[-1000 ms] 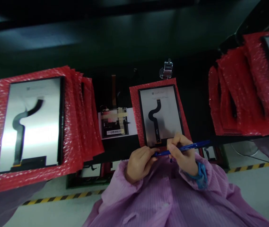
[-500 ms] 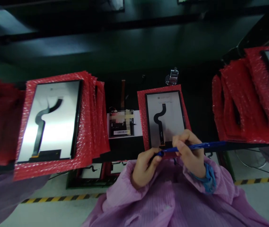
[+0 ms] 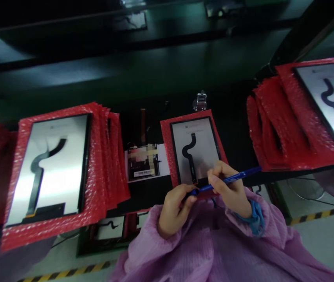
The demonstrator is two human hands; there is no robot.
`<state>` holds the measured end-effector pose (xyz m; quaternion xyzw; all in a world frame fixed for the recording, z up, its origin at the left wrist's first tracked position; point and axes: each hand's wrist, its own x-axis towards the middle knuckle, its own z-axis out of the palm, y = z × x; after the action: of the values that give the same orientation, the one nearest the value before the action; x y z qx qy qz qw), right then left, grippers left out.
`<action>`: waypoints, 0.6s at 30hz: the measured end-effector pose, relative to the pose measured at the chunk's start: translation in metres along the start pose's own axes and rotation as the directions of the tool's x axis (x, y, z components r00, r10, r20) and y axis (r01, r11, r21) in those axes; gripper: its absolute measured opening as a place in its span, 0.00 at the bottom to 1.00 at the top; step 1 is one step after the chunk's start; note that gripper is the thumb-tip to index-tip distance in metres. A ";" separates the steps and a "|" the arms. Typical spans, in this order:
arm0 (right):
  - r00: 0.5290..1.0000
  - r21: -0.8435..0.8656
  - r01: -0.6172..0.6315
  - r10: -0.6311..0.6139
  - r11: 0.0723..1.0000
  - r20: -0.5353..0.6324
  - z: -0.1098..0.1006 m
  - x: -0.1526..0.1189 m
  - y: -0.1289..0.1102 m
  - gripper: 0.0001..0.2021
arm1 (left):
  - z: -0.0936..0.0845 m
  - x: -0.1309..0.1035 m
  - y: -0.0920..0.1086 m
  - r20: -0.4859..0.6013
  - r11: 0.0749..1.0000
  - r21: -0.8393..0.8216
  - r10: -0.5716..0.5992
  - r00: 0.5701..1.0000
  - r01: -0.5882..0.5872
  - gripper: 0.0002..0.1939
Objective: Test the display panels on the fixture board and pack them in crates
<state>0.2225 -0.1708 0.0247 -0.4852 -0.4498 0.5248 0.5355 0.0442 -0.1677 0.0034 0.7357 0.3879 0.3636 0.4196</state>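
My right hand (image 3: 228, 188) pinches a blue marker pen (image 3: 240, 174) by its barrel, which slants up to the right. In my left hand (image 3: 176, 207) the dark blue pen cap (image 3: 194, 192) is held between thumb and finger, at the pen's left end. Whether cap and pen touch, I cannot tell. Just beyond both hands lies a display panel (image 3: 204, 150) with a curved black flex cable (image 3: 188, 153), resting on a red bubble-wrap bag (image 3: 169, 137). My hands cover the panel's near edge.
To the left, another panel (image 3: 69, 156) tops a stack of red bubble bags (image 3: 99, 188). More bags (image 3: 272, 125) and a panel (image 3: 316, 94) lie right. A small circuit assembly (image 3: 143, 161) sits on white paper; a clear-and-metal piece (image 3: 201, 101) stands behind. Below is a green-edged tray (image 3: 80, 243).
The view has shifted, so the bench items appear further left and slightly lower. Both hands keep hold of the pen and cap, and the pen's rear end tilts higher.
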 end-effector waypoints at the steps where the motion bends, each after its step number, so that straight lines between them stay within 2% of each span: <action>1: 1.000 -0.020 -0.001 0.001 1.000 0.012 -0.001 0.000 -0.001 0.16 | -0.001 0.001 0.001 0.013 1.000 0.008 0.023 1.000 -0.023 0.17; 7: 0.996 -0.116 0.024 -0.014 0.993 0.088 -0.014 -0.001 -0.015 0.14 | -0.002 0.005 0.003 0.111 0.996 0.060 0.056 0.992 -0.063 0.09; 13: 0.983 -0.140 0.036 -0.009 0.989 0.185 -0.027 -0.010 -0.026 0.13 | 0.005 0.009 0.009 0.273 1.000 0.014 0.007 0.962 -0.012 0.14; 15: 0.987 -0.134 0.055 -0.034 0.989 0.155 -0.032 -0.015 -0.025 0.14 | 0.009 0.011 0.011 0.292 0.999 0.014 -0.053 0.955 0.051 0.16; 18: 0.993 -0.088 0.118 -0.120 0.989 -0.014 -0.049 -0.026 -0.026 0.16 | 0.013 0.013 0.013 0.304 0.986 -0.003 -0.160 0.939 0.169 0.16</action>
<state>0.2737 -0.1984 0.0452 -0.4856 -0.4952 0.4670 0.5484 0.0651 -0.1650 0.0131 0.7415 0.3736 0.2159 0.5138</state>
